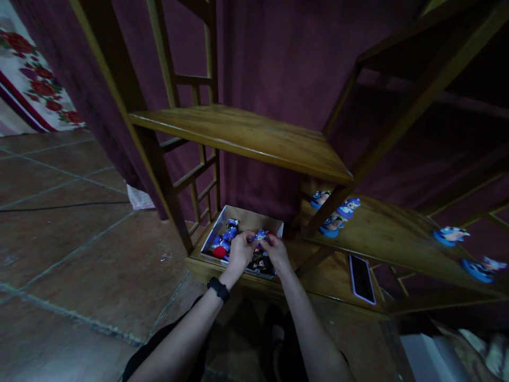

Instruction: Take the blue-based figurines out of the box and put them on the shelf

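Both my hands meet over a shallow cardboard box point(254, 216) of small figurines on the lowest wooden shelf. My left hand point(239, 250), with a black band on the wrist, and my right hand point(275, 252) pinch the same small blue figurine point(261, 234) between their fingertips, just above the box. Inside the box lie several more blue, red and dark figurines point(225, 241). My fingers are curled closed around the piece.
Blue figurines stand on the middle shelf point(382, 233) at right: some near its left end point(336, 215), two further right point(451, 234). A phone point(361, 278) lies flat on the bottom shelf. A bare upper shelf point(246, 135) overhangs. Tiled floor point(79, 249) and a cable lie left.
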Action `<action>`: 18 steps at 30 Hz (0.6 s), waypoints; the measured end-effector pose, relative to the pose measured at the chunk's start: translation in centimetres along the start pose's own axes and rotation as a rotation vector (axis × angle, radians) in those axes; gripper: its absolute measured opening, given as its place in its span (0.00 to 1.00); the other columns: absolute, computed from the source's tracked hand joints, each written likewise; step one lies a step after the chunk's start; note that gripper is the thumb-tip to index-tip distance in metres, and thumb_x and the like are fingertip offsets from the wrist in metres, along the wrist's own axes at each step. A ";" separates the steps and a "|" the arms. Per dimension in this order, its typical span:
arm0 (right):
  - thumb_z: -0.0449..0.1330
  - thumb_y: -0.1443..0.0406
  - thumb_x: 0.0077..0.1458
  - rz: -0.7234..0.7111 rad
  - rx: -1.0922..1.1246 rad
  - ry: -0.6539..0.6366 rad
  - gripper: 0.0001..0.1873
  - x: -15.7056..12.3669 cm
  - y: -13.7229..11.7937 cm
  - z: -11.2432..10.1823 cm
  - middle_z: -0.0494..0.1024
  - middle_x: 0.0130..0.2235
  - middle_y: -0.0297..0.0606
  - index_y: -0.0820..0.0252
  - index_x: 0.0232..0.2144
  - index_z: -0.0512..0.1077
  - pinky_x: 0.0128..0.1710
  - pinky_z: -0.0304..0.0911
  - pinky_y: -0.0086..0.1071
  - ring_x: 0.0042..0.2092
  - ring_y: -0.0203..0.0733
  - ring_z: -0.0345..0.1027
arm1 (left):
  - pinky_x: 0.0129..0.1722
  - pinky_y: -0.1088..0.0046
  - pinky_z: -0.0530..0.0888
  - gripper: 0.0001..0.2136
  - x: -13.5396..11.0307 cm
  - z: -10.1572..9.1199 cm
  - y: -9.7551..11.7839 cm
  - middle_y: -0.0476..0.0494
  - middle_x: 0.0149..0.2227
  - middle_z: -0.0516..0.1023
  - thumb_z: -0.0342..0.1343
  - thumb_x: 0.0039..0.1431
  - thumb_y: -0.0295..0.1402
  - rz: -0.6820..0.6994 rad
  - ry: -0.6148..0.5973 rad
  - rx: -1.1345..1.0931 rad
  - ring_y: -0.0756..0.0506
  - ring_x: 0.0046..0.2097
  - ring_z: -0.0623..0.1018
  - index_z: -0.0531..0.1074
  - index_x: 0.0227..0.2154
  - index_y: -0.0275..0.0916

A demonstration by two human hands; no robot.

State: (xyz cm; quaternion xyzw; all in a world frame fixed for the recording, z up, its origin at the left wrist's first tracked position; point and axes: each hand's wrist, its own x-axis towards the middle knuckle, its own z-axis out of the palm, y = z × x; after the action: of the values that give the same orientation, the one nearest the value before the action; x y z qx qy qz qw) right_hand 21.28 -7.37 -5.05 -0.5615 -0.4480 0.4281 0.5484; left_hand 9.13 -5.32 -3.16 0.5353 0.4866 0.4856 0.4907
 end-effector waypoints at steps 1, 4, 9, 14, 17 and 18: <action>0.59 0.61 0.42 -0.001 0.012 0.002 0.15 0.0 -0.1 0.1 0.76 0.37 0.33 0.58 0.35 0.73 0.45 0.60 0.36 0.40 0.41 0.67 | 0.38 0.71 0.69 0.06 -0.2 0.0 0.3 0.45 0.27 0.75 0.60 0.41 0.27 0.050 -0.001 0.056 0.44 0.34 0.74 0.73 0.26 0.39; 0.58 0.62 0.43 -0.007 0.062 -0.018 0.16 -0.1 -0.2 0.1 0.76 0.39 0.34 0.57 0.38 0.72 0.46 0.59 0.35 0.42 0.40 0.67 | 0.44 0.71 0.66 0.08 -0.9 0.0 0.9 0.40 0.35 0.75 0.56 0.47 0.26 0.190 -0.031 0.200 0.42 0.41 0.73 0.73 0.33 0.40; 0.59 0.62 0.40 0.048 0.069 0.021 0.19 0.0 0.4 0.1 0.75 0.40 0.34 0.57 0.39 0.71 0.46 0.59 0.36 0.42 0.40 0.67 | 0.45 0.71 0.65 0.15 -1.7 -0.3 1.3 0.37 0.46 0.70 0.48 0.53 0.23 0.316 -0.155 0.461 0.43 0.41 0.73 0.70 0.42 0.40; 0.61 0.63 0.37 0.073 0.116 0.014 0.20 -0.3 0.5 0.5 0.76 0.38 0.34 0.58 0.37 0.72 0.45 0.61 0.36 0.41 0.40 0.67 | 0.48 0.70 0.63 0.20 -2.1 -0.6 1.5 0.35 0.47 0.67 0.45 0.50 0.17 0.299 -0.236 0.627 0.43 0.45 0.71 0.67 0.46 0.38; 0.62 0.63 0.35 0.072 0.166 0.064 0.19 -0.5 0.4 0.8 0.76 0.38 0.36 0.59 0.35 0.72 0.43 0.62 0.36 0.40 0.41 0.67 | 0.50 0.68 0.62 0.20 -2.3 -0.4 1.7 0.33 0.47 0.67 0.45 0.50 0.17 0.333 -0.248 0.679 0.41 0.48 0.69 0.67 0.45 0.36; 0.63 0.63 0.35 0.074 0.188 0.081 0.19 -0.6 0.4 0.9 0.76 0.38 0.36 0.59 0.35 0.72 0.42 0.62 0.36 0.39 0.41 0.67 | 0.50 0.67 0.62 0.19 -2.3 -0.4 1.7 0.33 0.47 0.67 0.44 0.50 0.17 0.350 -0.249 0.698 0.41 0.49 0.68 0.67 0.45 0.35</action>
State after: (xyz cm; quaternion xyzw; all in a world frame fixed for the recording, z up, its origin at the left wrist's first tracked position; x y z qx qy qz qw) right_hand 20.27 -7.75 -5.45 -0.5406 -0.3625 0.4651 0.6000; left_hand 8.71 -7.66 -1.53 0.7990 0.4606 0.2992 0.2447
